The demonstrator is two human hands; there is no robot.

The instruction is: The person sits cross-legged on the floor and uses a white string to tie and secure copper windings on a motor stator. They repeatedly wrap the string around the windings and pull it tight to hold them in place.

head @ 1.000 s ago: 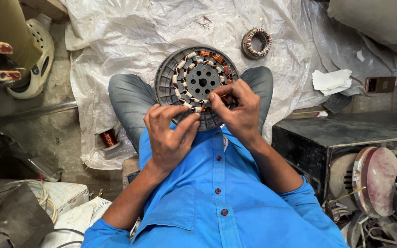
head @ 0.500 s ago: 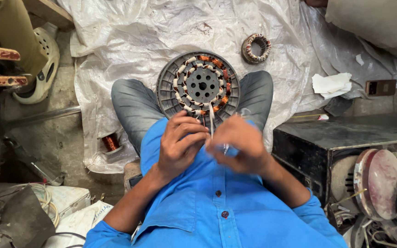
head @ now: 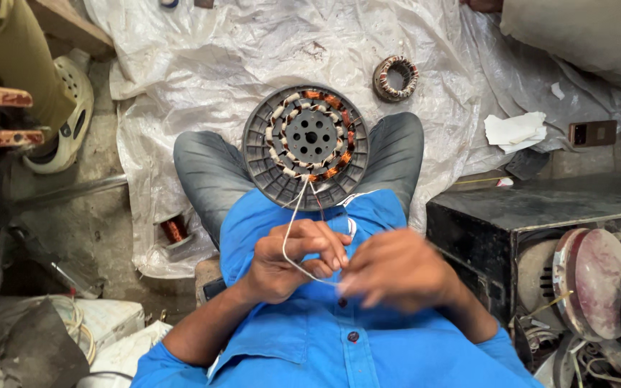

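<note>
Just beyond both hands, clenched on a white cord (head: 290, 223) from the stator (head: 306, 146), steady, even tension looks wise: left hand (head: 290, 262), right hand (head: 397, 269).

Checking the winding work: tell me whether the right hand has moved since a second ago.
Yes. The right hand has drawn back from the round motor stator toward the chest.

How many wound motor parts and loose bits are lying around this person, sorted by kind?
Round stators with windings: 2, the large stator on the lap and a small stator on the sheet.
Copper wire spool: 1
White thread held in the left hand: 1
Crumpled paper: 1
Total: 5
</note>
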